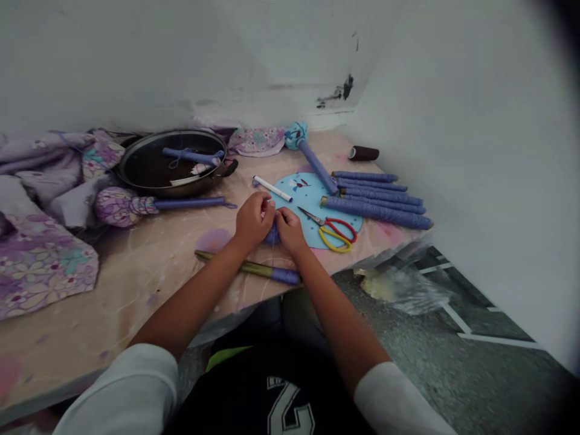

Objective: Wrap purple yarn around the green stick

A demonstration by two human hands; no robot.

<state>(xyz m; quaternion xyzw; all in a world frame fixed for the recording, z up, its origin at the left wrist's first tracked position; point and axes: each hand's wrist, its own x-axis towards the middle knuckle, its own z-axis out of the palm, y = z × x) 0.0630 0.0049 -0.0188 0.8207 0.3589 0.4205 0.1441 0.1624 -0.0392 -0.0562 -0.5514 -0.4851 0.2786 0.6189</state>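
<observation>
My left hand (254, 220) and my right hand (290, 228) are close together over the table, fingers curled in. Both seem to pinch a purple thread (273, 257), though the fingertips are partly hidden. Below and between them sits a bundle of purple yarn (272, 235), mostly covered by the hands. From there the thread runs down to a stick (256, 267) lying under my forearms near the front edge. Purple thread is wound around its right end; the rest is bare and greenish brown. Scissors (333, 232) with red and yellow handles lie right of my right hand, blades parted.
A light-blue fabric piece (312, 232) lies under the scissors and a white marker (272, 188). Several purple-wrapped sticks (380, 208) are at right, near a dark thread spool (364, 153). Behind stand a black pan (149, 160) and cloth-headed sticks (317, 166). Floral fabric (45, 260) covers the left.
</observation>
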